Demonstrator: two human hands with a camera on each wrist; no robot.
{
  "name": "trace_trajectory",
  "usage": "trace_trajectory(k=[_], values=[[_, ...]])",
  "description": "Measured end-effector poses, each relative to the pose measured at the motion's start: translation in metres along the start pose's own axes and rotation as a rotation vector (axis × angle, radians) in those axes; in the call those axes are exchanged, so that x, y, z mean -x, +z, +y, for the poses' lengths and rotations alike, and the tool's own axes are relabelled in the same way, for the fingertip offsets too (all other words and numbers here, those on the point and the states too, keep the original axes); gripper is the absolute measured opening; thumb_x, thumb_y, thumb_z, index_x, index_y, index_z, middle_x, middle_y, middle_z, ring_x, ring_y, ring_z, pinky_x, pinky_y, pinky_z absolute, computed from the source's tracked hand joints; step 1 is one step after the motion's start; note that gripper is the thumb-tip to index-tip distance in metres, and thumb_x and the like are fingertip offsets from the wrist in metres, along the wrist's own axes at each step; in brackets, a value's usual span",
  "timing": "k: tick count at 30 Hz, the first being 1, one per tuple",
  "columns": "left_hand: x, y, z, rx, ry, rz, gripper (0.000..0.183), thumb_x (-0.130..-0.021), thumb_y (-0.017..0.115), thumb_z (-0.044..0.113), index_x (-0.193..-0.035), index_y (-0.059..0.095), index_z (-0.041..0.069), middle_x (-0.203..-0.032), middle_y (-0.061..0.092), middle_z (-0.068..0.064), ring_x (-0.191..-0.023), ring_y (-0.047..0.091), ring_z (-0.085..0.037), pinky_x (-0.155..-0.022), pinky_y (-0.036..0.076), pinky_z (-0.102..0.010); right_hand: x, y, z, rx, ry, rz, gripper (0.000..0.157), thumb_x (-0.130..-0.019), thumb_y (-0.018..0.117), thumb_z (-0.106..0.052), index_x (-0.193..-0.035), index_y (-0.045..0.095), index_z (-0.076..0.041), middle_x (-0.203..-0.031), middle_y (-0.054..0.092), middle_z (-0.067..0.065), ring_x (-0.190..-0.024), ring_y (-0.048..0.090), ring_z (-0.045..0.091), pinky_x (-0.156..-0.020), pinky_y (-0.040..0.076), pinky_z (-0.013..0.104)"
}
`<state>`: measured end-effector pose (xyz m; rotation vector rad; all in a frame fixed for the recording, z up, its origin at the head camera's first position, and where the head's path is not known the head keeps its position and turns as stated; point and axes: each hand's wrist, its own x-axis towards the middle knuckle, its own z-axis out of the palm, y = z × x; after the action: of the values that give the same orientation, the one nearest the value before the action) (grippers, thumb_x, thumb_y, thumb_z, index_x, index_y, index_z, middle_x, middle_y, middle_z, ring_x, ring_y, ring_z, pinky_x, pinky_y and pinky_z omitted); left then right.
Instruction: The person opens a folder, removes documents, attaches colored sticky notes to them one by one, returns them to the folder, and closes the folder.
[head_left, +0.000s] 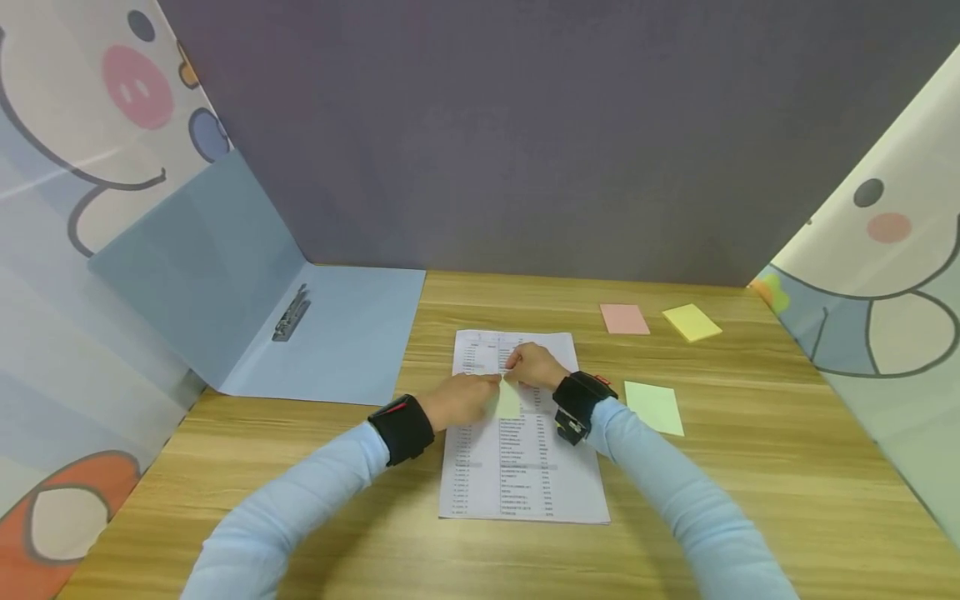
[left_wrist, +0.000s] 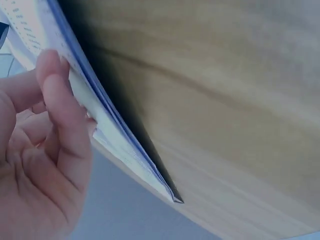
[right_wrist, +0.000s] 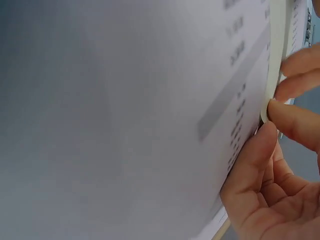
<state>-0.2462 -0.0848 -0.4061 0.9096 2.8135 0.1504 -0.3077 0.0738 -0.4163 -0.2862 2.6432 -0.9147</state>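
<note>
A stack of printed sheets (head_left: 525,483) lies on the table, covered in rows of small text. Over its upper middle is a pale yellow-green sticky note (head_left: 508,404). My left hand (head_left: 463,398) pinches the note near its upper left corner; in the left wrist view its thumb and index finger (left_wrist: 62,95) meet at the tips. From the other side my right hand (head_left: 535,367) pinches the top of the note between thumb and finger (right_wrist: 295,122). In the right wrist view the note stands up as a thin curved strip, and the hands partly hide it.
Right of the sheets lie a pale green sticky pad (head_left: 656,408), a pink one (head_left: 625,319) and a yellow one (head_left: 692,322). At the left a blue folder (head_left: 360,333) stands open, its metal clip (head_left: 291,314) near the spine. A grey partition (head_left: 525,142) rises behind.
</note>
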Motion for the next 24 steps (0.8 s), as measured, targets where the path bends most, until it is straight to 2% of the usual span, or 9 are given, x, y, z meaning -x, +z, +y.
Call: trace_trajectory(k=[6, 12, 18, 24], values=[[-0.003, -0.005, 0.002, -0.056, -0.001, -0.060, 0.040, -0.080, 0.065, 0.009, -0.120, 0.058, 0.009, -0.140, 0.045, -0.007, -0.117, 0.053, -0.023, -0.097, 0.043, -0.037, 0.001, 0.001, -0.003, 0.034, 0.014, 0.025, 0.018, -0.076, 0.071, -0.016, -0.088, 0.062, -0.004, -0.077, 0.058, 0.003, -0.054, 0.048, 0.010, -0.048, 0.038, 0.018], [-0.002, -0.007, -0.001, -0.053, -0.017, -0.099, 0.048, -0.084, 0.065, 0.016, -0.129, 0.052, 0.011, -0.142, 0.041, -0.007, -0.122, 0.049, -0.025, -0.101, 0.039, -0.038, 0.002, 0.002, -0.005, 0.127, 0.070, 0.052, 0.024, -0.078, 0.070, -0.028, -0.079, 0.062, -0.005, -0.073, 0.057, 0.003, -0.057, 0.050, 0.012, -0.048, 0.036, 0.020], [0.001, -0.005, -0.007, -0.022, -0.032, -0.109, 0.049, -0.084, 0.065, 0.023, -0.131, 0.051, 0.014, -0.144, 0.039, -0.005, -0.125, 0.046, -0.025, -0.102, 0.038, -0.039, -0.001, -0.002, 0.000, 0.144, 0.141, 0.050, 0.032, -0.074, 0.074, -0.035, -0.074, 0.061, -0.006, -0.067, 0.054, 0.002, -0.056, 0.050, 0.014, -0.046, 0.036, 0.021], [0.008, -0.005, -0.013, 0.059, -0.056, -0.126, 0.053, -0.082, 0.068, 0.026, -0.132, 0.051, 0.017, -0.147, 0.034, -0.003, -0.132, 0.037, -0.022, -0.103, 0.037, -0.038, -0.004, -0.007, 0.005, 0.108, 0.147, 0.012, 0.030, -0.074, 0.074, -0.033, -0.074, 0.061, -0.006, -0.062, 0.052, 0.001, -0.050, 0.049, 0.012, -0.043, 0.036, 0.020]])
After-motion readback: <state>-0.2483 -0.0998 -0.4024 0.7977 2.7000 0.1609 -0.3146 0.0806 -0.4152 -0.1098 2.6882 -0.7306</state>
